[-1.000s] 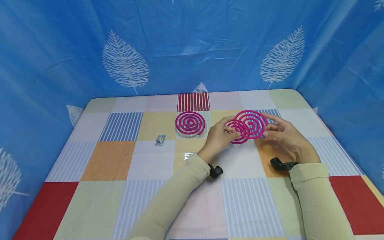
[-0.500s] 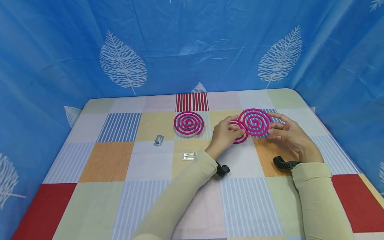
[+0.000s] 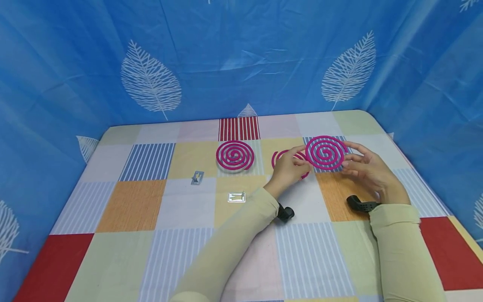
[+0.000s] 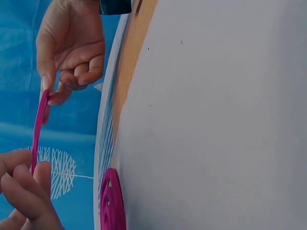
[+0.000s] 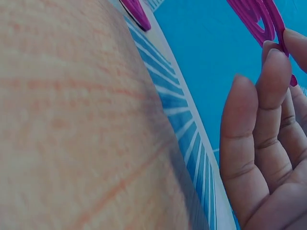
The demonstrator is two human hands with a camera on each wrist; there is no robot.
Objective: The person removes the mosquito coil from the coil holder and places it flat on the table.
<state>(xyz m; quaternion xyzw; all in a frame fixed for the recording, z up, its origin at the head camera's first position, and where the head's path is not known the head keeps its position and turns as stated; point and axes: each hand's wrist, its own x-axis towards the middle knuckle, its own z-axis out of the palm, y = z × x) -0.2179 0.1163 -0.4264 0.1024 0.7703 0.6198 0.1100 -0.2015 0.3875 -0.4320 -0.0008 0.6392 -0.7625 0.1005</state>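
Both hands hold one magenta mosquito coil (image 3: 325, 153) up over the right part of the table. My left hand (image 3: 287, 170) pinches its left edge between thumb and fingers. At its right edge, the thumb and fingers of my right hand (image 3: 371, 171) grip the rim. Seen edge-on in the left wrist view, the held coil (image 4: 38, 125) spans the two hands. A second coil (image 3: 274, 159) lies on the cloth behind my left hand, which partly covers it. To the left is a third coil (image 3: 235, 155), lying flat and whole.
Two small metal coil stands, one silvery stand (image 3: 236, 197) and another stand (image 3: 197, 178), lie left of my left forearm. A patchwork cloth (image 3: 181, 260) covers the table. Blue leaf-printed sheeting (image 3: 241, 54) encloses the back and sides.
The held coil and both hands have shifted slightly right. More of the coil lying behind my left hand shows, and the nearer metal stand is now fully uncovered by the sleeve.
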